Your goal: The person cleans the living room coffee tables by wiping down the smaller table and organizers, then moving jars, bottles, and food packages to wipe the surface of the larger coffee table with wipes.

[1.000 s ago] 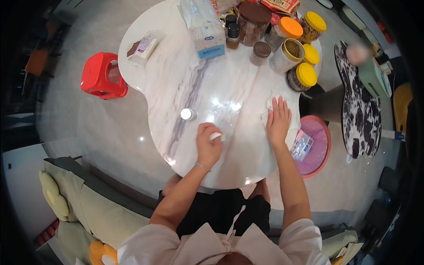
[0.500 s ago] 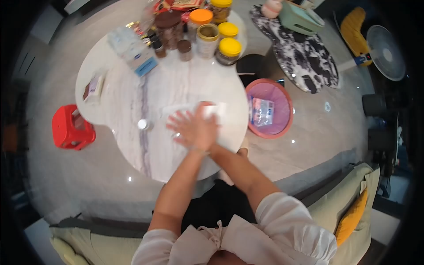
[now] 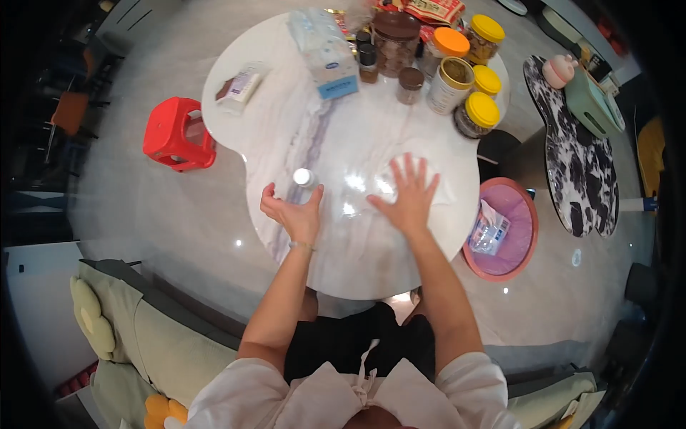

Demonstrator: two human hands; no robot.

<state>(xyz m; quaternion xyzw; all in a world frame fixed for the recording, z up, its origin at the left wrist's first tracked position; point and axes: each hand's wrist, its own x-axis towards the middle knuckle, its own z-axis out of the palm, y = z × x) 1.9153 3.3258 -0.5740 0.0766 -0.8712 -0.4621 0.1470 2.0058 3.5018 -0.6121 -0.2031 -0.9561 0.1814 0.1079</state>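
Observation:
My left hand [image 3: 296, 217] is just in front of a small bottle with a white cap [image 3: 304, 177] on the marbled white table [image 3: 357, 264]. Its thumb and fingers are apart, curved toward the bottle, with a gap between. Farther right, my right hand [image 3: 411, 196] is spread palm down at the tabletop. Around its fingers lies something thin and whitish [image 3: 444, 190], too faint to name, partly hidden by the hand.
At the table's back stand a tissue pack [image 3: 325, 57], a brown-lidded jar [image 3: 396, 46], an open tub [image 3: 450, 86] and several yellow-lidded jars [image 3: 477, 114]. A wipes pack [image 3: 243, 87] lies back left. A red stool [image 3: 175, 132] and a lined pink bin [image 3: 525, 236] flank the table.
My hands were together over the table, blurred; now they are apart. The left has moved over to the small bottle, the right is spread out on its own. The view has shifted.

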